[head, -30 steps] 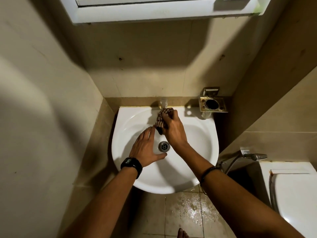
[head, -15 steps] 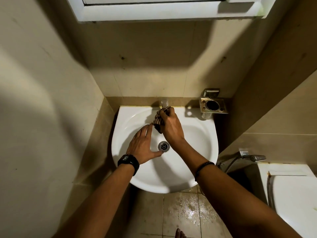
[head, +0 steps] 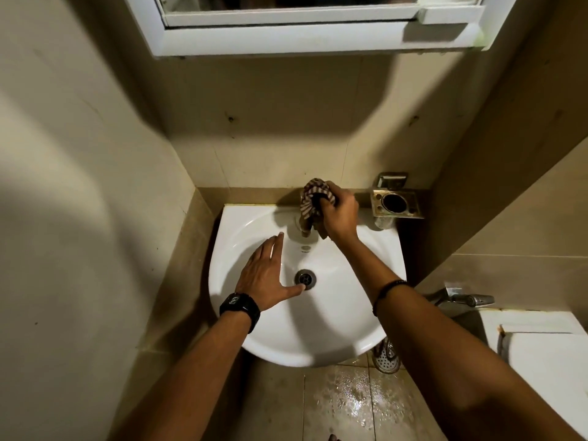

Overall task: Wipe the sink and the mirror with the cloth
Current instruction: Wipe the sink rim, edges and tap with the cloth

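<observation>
A white round sink (head: 318,338) hangs on the beige wall below me, its metal drain (head: 304,277) in the middle. My right hand (head: 339,214) grips a brown striped cloth (head: 313,198) at the sink's back edge, bunched over the tap, which it mostly hides. My left hand (head: 267,275) lies flat and open inside the bowl, left of the drain, thumb touching the drain's rim. Only the bottom edge of the mirror (head: 286,3) shows at the top, set in a white frame (head: 318,36).
A metal soap and cup holder (head: 397,203) is fixed to the wall right of the tap. A toilet tank (head: 547,354) and a metal spray fitting (head: 467,300) stand at the right. The floor tiles (head: 350,405) below the sink are wet.
My right hand has lifted the cloth from inside the bowl up to the tap at the sink's back edge. My left hand stays flat in the bowl. The view has tilted up a little.
</observation>
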